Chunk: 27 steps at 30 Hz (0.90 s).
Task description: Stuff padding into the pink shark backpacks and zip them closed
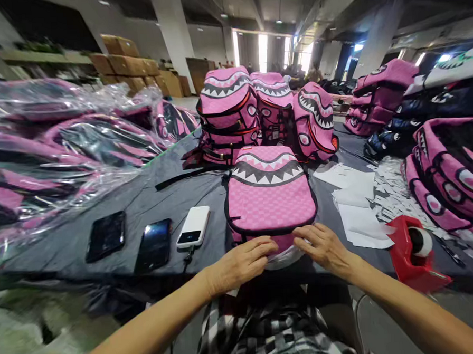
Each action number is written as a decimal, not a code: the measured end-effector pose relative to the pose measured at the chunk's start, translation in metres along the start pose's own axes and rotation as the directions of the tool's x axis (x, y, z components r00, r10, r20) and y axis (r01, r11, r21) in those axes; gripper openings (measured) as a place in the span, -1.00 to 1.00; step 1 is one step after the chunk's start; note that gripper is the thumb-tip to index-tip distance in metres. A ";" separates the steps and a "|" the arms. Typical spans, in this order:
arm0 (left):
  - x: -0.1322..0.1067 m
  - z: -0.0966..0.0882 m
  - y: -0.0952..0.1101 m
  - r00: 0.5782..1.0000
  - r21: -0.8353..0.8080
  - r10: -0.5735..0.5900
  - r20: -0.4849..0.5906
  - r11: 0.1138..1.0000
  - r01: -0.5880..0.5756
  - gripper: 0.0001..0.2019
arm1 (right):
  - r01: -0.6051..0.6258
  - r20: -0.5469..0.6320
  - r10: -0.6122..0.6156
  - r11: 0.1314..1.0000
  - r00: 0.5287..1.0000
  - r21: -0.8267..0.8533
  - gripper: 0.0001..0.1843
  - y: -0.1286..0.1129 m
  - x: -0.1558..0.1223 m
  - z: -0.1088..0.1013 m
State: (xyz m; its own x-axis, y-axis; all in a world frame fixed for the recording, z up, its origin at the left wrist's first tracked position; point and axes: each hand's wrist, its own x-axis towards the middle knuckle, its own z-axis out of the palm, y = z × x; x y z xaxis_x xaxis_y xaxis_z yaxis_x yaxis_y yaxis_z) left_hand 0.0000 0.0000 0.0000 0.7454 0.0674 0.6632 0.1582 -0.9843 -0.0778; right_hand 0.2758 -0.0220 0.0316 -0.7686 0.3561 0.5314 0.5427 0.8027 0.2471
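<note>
A pink checkered backpack (pixel 270 199) with a shark-mouth print lies flat on the grey table (pixel 142 203) in front of me. My left hand (pixel 244 261) rests at its near edge, fingers together and pressed down on a bit of clear plastic (pixel 280 258) under the bag. My right hand (pixel 323 246) lies beside it on the same edge, fingers bent and touching the bag's bottom and the plastic.
Several upright pink shark backpacks (pixel 257 112) stand behind. Bagged backpacks in clear plastic (pixel 60 144) pile at the left, more bags (pixel 450 176) at the right. Two dark phones (pixel 106 235), a white power bank (pixel 193 227), paper sheets (pixel 357 202) and a red tape dispenser (pixel 413 255) lie nearby.
</note>
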 end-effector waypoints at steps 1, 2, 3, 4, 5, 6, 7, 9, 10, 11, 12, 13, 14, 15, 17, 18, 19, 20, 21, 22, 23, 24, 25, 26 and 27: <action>0.002 -0.001 -0.004 0.998 -0.040 0.016 0.054 0.999 -0.014 -0.77 | -0.004 0.101 -0.002 0.998 0.995 0.063 -0.76 0.004 0.003 0.002; 0.005 -0.002 -0.008 0.994 -0.068 0.033 0.100 0.997 -0.026 -0.76 | -0.009 0.191 -0.013 0.993 0.981 0.114 -0.78 0.008 0.006 0.003; 0.007 -0.004 -0.011 0.989 -0.084 0.051 0.139 0.996 -0.040 -0.75 | -0.014 0.269 -0.028 0.988 0.963 0.152 -0.80 0.012 0.009 0.003; 0.009 -0.005 -0.014 0.983 -0.089 0.070 0.172 0.994 -0.056 -0.75 | -0.017 0.334 -0.044 0.984 0.941 0.177 -0.82 0.016 0.012 0.003; 0.011 -0.007 -0.017 0.976 -0.083 0.086 0.201 0.994 -0.070 -0.75 | -0.021 0.401 -0.056 0.982 0.915 0.186 -0.84 0.019 0.015 0.001; 0.012 -0.010 -0.019 0.970 -0.064 0.105 0.218 0.994 -0.093 -0.76 | -0.012 0.450 -0.074 0.983 0.890 0.185 -0.85 0.022 0.019 -0.002; 0.013 -0.012 -0.020 0.967 -0.038 0.130 0.219 0.992 -0.124 -0.77 | 0.007 0.482 -0.095 0.984 0.871 0.181 -0.85 0.024 0.023 -0.006; 0.015 -0.017 -0.023 0.959 0.010 0.190 0.210 0.981 -0.196 -0.80 | 0.047 0.528 -0.143 0.980 0.837 0.192 -0.88 0.028 0.030 -0.012; 0.016 -0.019 -0.024 0.955 0.019 0.220 0.198 0.973 -0.228 -0.81 | 0.056 0.543 -0.166 0.975 0.823 0.213 -0.89 0.030 0.033 -0.014; 0.017 -0.020 -0.024 0.952 0.012 0.242 0.189 0.968 -0.249 -0.82 | 0.051 0.549 -0.179 0.969 0.816 0.240 -0.90 0.031 0.036 -0.015; 0.019 -0.021 -0.024 0.950 -0.012 0.250 0.186 0.968 -0.252 -0.81 | 0.033 0.549 -0.182 0.962 0.816 0.270 -0.90 0.032 0.039 -0.015; 0.021 -0.021 -0.023 0.953 -0.052 0.231 0.197 0.973 -0.226 -0.79 | 0.004 0.547 -0.173 0.955 0.819 0.296 -0.91 0.033 0.041 -0.014; 0.023 -0.021 -0.023 0.954 -0.105 0.193 0.231 0.979 -0.172 -0.75 | -0.026 0.547 -0.164 0.946 0.821 0.322 -0.92 0.034 0.043 -0.012; 0.025 -0.021 -0.022 0.949 -0.156 0.146 0.281 0.982 -0.105 -0.71 | -0.053 0.549 -0.152 0.939 0.822 0.339 -0.92 0.034 0.045 -0.011; 0.029 -0.021 -0.022 0.931 -0.207 0.129 0.341 0.977 -0.059 -0.68 | -0.078 0.558 -0.131 0.939 0.820 0.335 -0.93 0.035 0.046 -0.010; 0.031 -0.021 -0.023 0.933 -0.199 0.165 0.320 0.974 -0.104 -0.71 | -0.069 0.562 -0.129 0.946 0.817 0.318 -0.92 0.035 0.046 -0.011; 0.031 -0.021 -0.023 0.937 -0.166 0.224 0.270 0.969 -0.184 -0.74 | -0.048 0.568 -0.136 0.954 0.812 0.297 -0.91 0.035 0.046 -0.012; 0.032 -0.022 -0.024 0.935 -0.114 0.287 0.206 0.956 -0.269 -0.77 | -0.019 0.576 -0.149 0.961 0.804 0.275 -0.89 0.036 0.045 -0.014; 0.031 -0.022 -0.024 0.929 -0.058 0.334 0.159 0.943 -0.329 -0.79 | 0.009 0.586 -0.161 0.967 0.794 0.254 -0.87 0.037 0.044 -0.016; 0.030 -0.023 -0.024 0.923 -0.020 0.357 0.140 0.933 -0.358 -0.80 | 0.031 0.593 -0.174 0.969 0.786 0.243 -0.86 0.038 0.042 -0.018; 0.029 -0.022 -0.024 0.924 -0.002 0.357 0.138 0.933 -0.360 -0.80 | 0.045 0.591 -0.186 0.969 0.785 0.244 -0.87 0.040 0.040 -0.020; 0.027 -0.022 -0.023 0.926 0.002 0.350 0.138 0.935 -0.354 -0.80 | 0.049 0.580 -0.194 0.965 0.791 0.256 -0.89 0.041 0.038 -0.020; 0.025 -0.021 -0.022 0.932 0.000 0.339 0.132 0.940 -0.342 -0.81 | 0.043 0.561 -0.196 0.961 0.804 0.274 -0.91 0.043 0.035 -0.020; 0.023 -0.020 -0.022 0.938 -0.002 0.326 0.115 0.945 -0.328 -0.81 | 0.027 0.542 -0.190 0.955 0.818 0.294 -0.92 0.044 0.033 -0.019; 0.021 -0.018 -0.021 0.945 -0.001 0.314 0.098 0.949 -0.315 -0.82 | 0.009 0.528 -0.183 0.949 0.829 0.315 -0.94 0.045 0.031 -0.017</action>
State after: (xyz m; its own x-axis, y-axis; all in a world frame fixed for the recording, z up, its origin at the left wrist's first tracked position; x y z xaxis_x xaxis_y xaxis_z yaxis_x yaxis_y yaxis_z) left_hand 0.0008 0.0189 0.0293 0.8169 -0.2291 0.5293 -0.0854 -0.9556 -0.2819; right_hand 0.2825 0.0165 0.0729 -0.9157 0.4006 -0.0321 0.4013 0.9158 -0.0163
